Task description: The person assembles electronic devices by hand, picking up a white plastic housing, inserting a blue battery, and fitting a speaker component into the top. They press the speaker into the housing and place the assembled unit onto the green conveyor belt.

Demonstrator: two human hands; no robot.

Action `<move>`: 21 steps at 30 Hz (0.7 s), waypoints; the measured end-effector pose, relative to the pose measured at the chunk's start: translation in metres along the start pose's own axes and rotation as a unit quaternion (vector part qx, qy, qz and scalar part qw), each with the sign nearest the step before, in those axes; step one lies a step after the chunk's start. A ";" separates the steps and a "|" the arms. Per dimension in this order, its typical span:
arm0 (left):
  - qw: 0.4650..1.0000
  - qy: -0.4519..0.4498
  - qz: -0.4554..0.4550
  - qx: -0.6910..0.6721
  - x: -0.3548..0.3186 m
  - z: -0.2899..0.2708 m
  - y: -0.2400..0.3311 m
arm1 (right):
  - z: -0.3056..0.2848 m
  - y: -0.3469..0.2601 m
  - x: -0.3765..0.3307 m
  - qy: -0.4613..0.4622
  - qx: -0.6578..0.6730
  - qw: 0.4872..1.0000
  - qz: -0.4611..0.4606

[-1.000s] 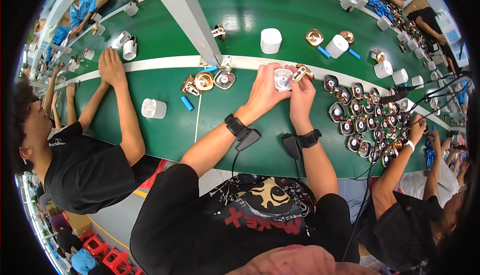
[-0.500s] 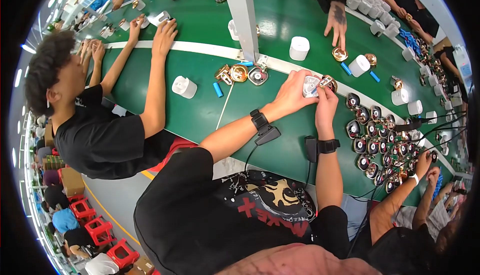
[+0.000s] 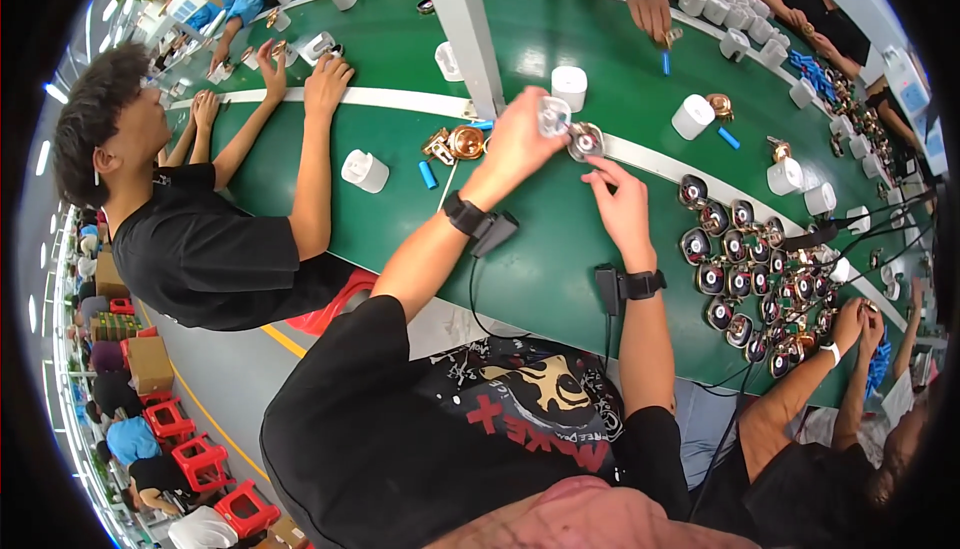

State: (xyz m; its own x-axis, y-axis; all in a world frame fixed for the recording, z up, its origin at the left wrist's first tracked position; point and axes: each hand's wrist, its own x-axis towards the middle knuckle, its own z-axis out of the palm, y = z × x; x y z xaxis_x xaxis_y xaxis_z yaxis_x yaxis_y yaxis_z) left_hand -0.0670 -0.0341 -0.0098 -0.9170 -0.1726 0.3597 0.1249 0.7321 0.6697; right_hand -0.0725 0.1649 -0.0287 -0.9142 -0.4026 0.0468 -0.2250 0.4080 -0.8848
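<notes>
My left hand is closed around a white plastic housing, its hollow side showing. Close beside the housing is a round metallic and dark component; whether it is joined to the housing cannot be made out. My right hand is just below that component, thumb and forefinger apart, a fingertip close to its edge. Left of my left hand lie a gold-coloured round part and a blue cylinder. A white housing stands farther left on the green table.
Many dark round components cover the table at right, with black cables over them. A white rail and a grey post stand beyond my hands. Co-workers sit at both sides; a co-worker's hand reaches in from the far side.
My left hand has moved left and away from me with the white housing. My right hand has drawn back from the round component, its fingers now apart. The far co-worker's hand has lifted a gold-coloured part.
</notes>
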 end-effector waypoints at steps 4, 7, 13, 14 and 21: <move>0.998 0.062 -0.012 0.010 0.040 -0.013 -0.013 | 0.011 -0.011 -0.007 0.054 0.094 0.990 -0.087; 0.996 0.082 -0.021 0.021 0.062 -0.010 -0.006 | 0.014 0.001 -0.006 0.010 0.047 0.994 -0.101; 0.977 0.203 0.030 0.061 0.115 0.006 -0.018 | 0.018 0.009 -0.001 -0.046 -0.037 0.989 -0.134; 0.976 0.208 0.025 0.065 0.122 0.013 -0.028 | 0.018 0.009 -0.003 -0.046 -0.034 0.990 -0.126; 0.965 0.145 -0.220 -0.003 0.120 0.051 -0.060 | 0.020 0.006 -0.006 -0.043 -0.033 0.993 -0.109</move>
State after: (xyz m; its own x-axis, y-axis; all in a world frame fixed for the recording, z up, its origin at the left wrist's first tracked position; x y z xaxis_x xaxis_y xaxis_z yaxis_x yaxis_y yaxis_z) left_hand -0.2041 -0.0656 -0.0400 -0.7371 -0.6434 0.2066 -0.2480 0.5420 0.8029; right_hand -0.0617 0.1535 -0.0438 -0.8093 -0.5553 0.1915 -0.4385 0.3542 -0.8260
